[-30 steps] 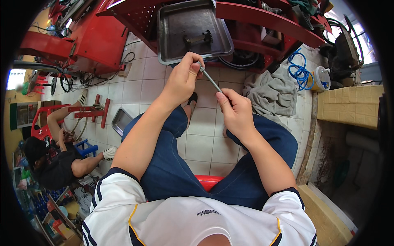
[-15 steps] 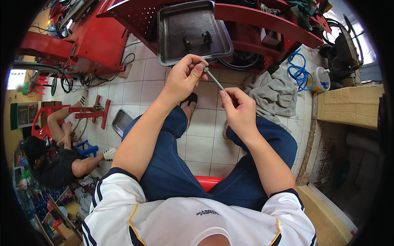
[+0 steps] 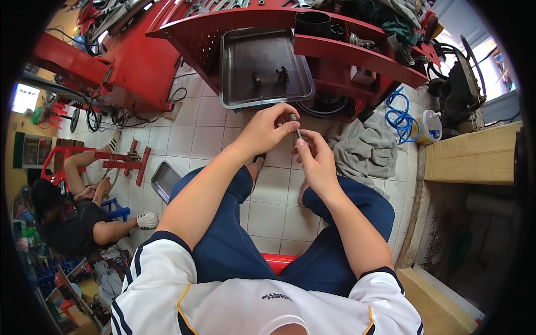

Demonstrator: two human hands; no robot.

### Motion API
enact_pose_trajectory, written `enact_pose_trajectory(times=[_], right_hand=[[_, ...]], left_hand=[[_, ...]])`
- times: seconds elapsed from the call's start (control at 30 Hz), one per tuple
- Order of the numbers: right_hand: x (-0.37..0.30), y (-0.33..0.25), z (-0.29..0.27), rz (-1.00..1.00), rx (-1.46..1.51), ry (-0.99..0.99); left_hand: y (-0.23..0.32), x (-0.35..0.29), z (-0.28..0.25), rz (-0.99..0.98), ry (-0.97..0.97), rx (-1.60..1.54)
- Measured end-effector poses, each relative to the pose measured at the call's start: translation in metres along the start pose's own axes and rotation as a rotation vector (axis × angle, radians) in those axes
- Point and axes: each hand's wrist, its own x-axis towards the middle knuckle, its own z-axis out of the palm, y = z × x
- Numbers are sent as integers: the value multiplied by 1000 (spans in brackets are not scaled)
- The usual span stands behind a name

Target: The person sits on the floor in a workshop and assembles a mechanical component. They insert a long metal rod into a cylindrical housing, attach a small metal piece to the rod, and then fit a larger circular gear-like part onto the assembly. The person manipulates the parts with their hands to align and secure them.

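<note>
A thin grey metal rod with a nut-like piece at its top end [image 3: 293,118] is held between my hands, above the floor between my knees. My left hand [image 3: 269,129] pinches the upper end with thumb and forefinger. Closed round the lower part is my right hand [image 3: 319,158], its thumb lying along the rod and hiding most of it. Beyond my hands stands a metal tray [image 3: 240,61]. In it lies a dark, greasy, spool-shaped part [image 3: 269,80] with toothed ends.
A red tool cart [image 3: 357,56] with wrenches on top stands behind the tray. A grey cloth [image 3: 365,146] and blue hose [image 3: 401,118] lie on the right. A smaller tray [image 3: 166,180] is by my left leg. Another person [image 3: 72,218] sits at far left.
Both hands have come lower in the picture and closer together, the left moving right. Less of the rod shows between them. The view has tilted up, showing more of the cart's top.
</note>
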Motion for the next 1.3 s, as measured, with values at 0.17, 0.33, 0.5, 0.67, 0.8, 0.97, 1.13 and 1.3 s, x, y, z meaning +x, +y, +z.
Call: enact_pose_trajectory(times=[0.17,0.33,0.5,0.67,0.8,0.97,1.13,1.3], right_hand=[[13,2,-6,-69,-27,47],[16,-1,-14,-85,-127,97],[23,8,-19,-52,30,162],[21,-2,-18,2,109,165],[25,-1,-13,17,128,152],[26,0,-22,71,130,169],[31,-2,-24,72,196,170],[41,1,-33,76,215,227]], left_hand=[[-10,7,1,-20,23,-83],[-6,21,-2,-72,-8,-283],[-52,60,-51,27,468,359],[-108,75,-68,-282,668,326],[-129,88,-71,-368,583,335],[-116,103,-56,-444,449,456],[-117,102,-62,-389,520,419],[-108,107,-79,-409,550,293]])
